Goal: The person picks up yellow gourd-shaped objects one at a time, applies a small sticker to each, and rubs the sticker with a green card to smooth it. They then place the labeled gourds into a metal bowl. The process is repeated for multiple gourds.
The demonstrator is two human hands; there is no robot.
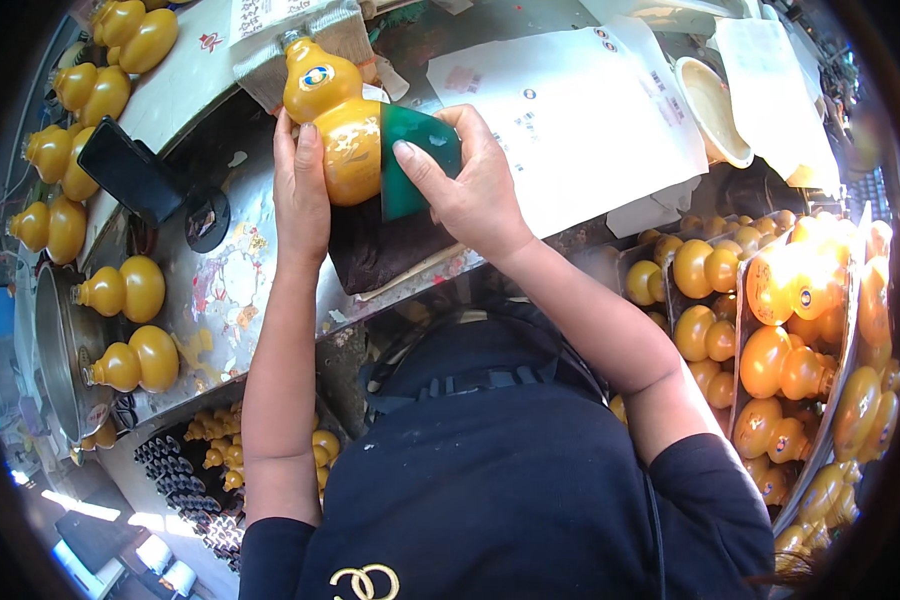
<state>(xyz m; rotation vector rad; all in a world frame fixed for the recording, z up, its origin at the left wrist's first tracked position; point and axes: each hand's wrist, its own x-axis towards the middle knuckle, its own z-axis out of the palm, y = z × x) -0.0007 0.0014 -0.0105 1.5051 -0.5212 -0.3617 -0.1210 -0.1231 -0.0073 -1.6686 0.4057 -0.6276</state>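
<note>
Workshop floor: bright sunlit strips cross the floor [80,505] beyond the worktable's left end.
Metal basin: the round basin [58,360] stands at that left end.
Row of yellow gourd bottles [145,285]: lined along the left edge, necks mostly pointing outward.
Smartphone [125,165]: black, tilted on a stand with a round black base [208,222].
Worktable [255,185]: grey metal, flecked with coloured paint; small gourd bottles [235,455] sit below its near edge.
Printed paper [270,15]: dark characters, lying on a folded grey stack [255,75] toward the far edge.
Left hand [303,200]: fingers grasping the left flank of the held gourd bottle.
Held gourd bottle [345,125]: tilted above a dark pad [390,255] at the near edge; contact unclear.
Bottle label: round blue-and-white emblem [317,77] on the upper bulb; pale marking below.
Green sheet [402,195]: against the bottle's right side, pinched by the right hand [475,190], thumb in front.
White sheets [570,120]: small prints, too small to read.
Oval dish [715,115]: cream, right of these.
Rack [844,340]: filled with glossy yellow gourd bottles, past the right end.
</note>
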